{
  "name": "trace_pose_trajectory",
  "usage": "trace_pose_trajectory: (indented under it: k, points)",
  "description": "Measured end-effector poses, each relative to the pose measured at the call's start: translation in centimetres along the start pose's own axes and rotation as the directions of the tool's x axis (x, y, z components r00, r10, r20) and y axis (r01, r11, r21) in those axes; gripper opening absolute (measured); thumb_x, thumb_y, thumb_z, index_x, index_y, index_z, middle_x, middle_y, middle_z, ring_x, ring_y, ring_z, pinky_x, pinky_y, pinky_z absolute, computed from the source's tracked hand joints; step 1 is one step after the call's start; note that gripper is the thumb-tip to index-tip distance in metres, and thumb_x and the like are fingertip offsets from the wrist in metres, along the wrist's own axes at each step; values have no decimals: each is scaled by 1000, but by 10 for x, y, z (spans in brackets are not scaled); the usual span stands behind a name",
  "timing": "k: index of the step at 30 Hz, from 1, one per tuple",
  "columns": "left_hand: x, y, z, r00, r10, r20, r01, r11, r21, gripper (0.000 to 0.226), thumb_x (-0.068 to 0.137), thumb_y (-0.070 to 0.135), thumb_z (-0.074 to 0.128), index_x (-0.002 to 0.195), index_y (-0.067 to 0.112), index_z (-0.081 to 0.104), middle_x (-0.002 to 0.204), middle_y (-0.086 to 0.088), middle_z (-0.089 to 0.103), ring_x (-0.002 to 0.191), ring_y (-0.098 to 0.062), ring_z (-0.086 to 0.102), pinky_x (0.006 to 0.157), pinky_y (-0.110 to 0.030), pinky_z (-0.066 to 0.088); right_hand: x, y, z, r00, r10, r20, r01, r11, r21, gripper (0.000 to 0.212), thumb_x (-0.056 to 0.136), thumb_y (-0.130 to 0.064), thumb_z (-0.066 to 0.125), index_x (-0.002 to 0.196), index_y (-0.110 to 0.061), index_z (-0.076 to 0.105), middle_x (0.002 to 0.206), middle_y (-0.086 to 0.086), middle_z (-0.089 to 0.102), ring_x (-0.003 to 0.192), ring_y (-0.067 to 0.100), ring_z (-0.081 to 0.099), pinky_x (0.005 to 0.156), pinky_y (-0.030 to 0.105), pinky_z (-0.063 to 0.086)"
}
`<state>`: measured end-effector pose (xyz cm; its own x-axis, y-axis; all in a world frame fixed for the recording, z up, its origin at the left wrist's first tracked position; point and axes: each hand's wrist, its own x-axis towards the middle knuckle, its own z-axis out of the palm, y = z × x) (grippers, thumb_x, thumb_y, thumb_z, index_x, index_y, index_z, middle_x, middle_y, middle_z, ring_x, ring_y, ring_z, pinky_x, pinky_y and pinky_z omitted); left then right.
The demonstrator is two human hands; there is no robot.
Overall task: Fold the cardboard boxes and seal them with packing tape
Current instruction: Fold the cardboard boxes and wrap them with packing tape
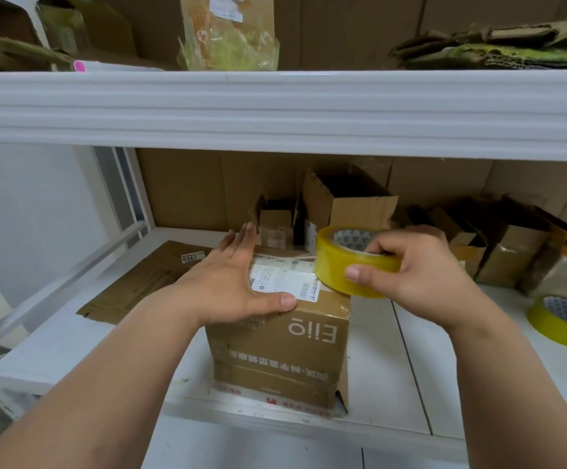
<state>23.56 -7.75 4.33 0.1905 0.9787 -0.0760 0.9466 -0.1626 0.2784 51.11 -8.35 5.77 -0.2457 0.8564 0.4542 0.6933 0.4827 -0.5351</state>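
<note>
On a white shelf (393,367) backed by stacked cardboard, a closed cardboard box (282,346) stands at the front edge, the left hand (231,282) pressing flat on its labelled top with fingers extended, while the right hand (410,269) grips a yellow tape roll (343,269) at the box's upper right corner.

White metal shelf unit: upper shelf beam (275,106) crosses the full width, lower shelf surface (410,367) is white board with seams. White wall (31,211) at left, window frame (123,187) beside it. Upper shelf carries a clear plastic bag with yellow-green contents (231,45) and a round pink sticker (79,66) on a white item at left. Barcode label reading 2960 (193,257) visible left of centre on the lower level.
</note>
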Motion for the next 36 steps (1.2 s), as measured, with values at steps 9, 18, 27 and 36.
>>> trace_pose_trajectory:
  k: [9, 18, 27, 36]
  points:
    - [5, 6, -6, 999, -25, 45, 31, 990, -140, 147, 47, 90, 61, 152, 33, -25, 161, 15, -25, 150, -11, -18, 123, -39, 1, 14, -17, -25, 995, -60, -81, 63, 997, 35, 28, 73, -56, 73, 68, -29, 67, 64, -6, 62, 66, 10, 55, 57, 25, 35]
    - [7, 10, -9, 994, -39, 98, 53, 987, -149, 136, 57, 80, 68, 151, 43, -23, 162, 14, -21, 150, -14, -17, 124, -46, 1, 2, 6, -52, 993, 119, 16, -119, 993, 15, 28, 80, -53, 70, 75, -26, 72, 73, -1, 68, 72, 15, 63, 61, 31, 47]
    - [10, 20, -9, 988, -58, 143, 70, 994, -86, 120, 61, 82, 60, 148, 53, -18, 161, 13, -25, 151, -19, -17, 123, -51, 3, -12, 48, -50, 931, 321, 172, -349, 921, 172, 30, 83, -54, 67, 78, -25, 75, 75, -2, 73, 75, 18, 70, 71, 36, 56]
    - [7, 30, -9, 984, -116, 136, 92, 981, 171, 112, 61, 97, 4, 155, 39, -13, 162, 9, -24, 150, -19, -20, 122, -54, -5, -18, 61, -10, 859, 381, 343, -444, 887, 128, 30, 90, -51, 64, 93, -22, 72, 87, 0, 73, 85, 17, 68, 80, 36, 54]
